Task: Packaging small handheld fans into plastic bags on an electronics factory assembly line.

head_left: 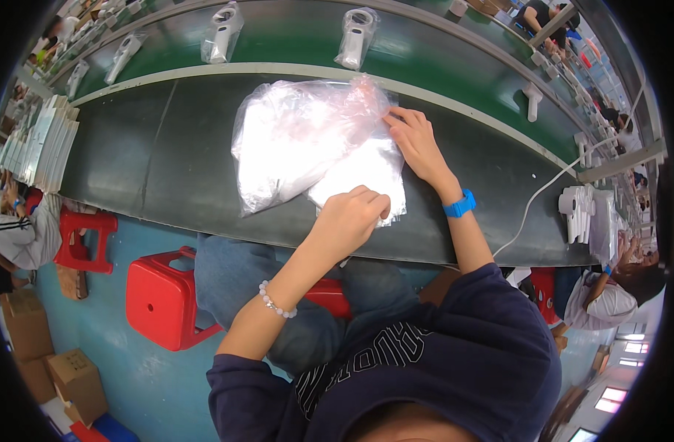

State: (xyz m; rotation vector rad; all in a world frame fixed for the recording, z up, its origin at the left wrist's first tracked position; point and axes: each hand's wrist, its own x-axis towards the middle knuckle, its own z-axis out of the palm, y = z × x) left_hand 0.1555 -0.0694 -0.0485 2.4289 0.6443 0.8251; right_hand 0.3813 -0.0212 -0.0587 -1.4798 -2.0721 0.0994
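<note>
A large clear plastic bag (pixel 274 140), bulging and shiny, lies on the dark work surface in front of me. From under its right side spreads a stack of flat clear plastic bags (pixel 377 173) that reflects the light. My left hand (pixel 352 214), with a beaded bracelet on the wrist, is closed at the stack's near edge, its fingers curled on the plastic. My right hand (pixel 416 144), a blue band on its wrist, rests at the right edge of the bags. Its fingers are apart and touch the plastic.
White handheld devices in clear bags, one of them (pixel 355 37), lie along the green conveyor (pixel 293 33) beyond. A white cable (pixel 530 206) crosses the work surface at right, near a stack of white parts (pixel 576 214). Flat pieces (pixel 46 147) are piled at left; a red stool (pixel 156 302) stands below.
</note>
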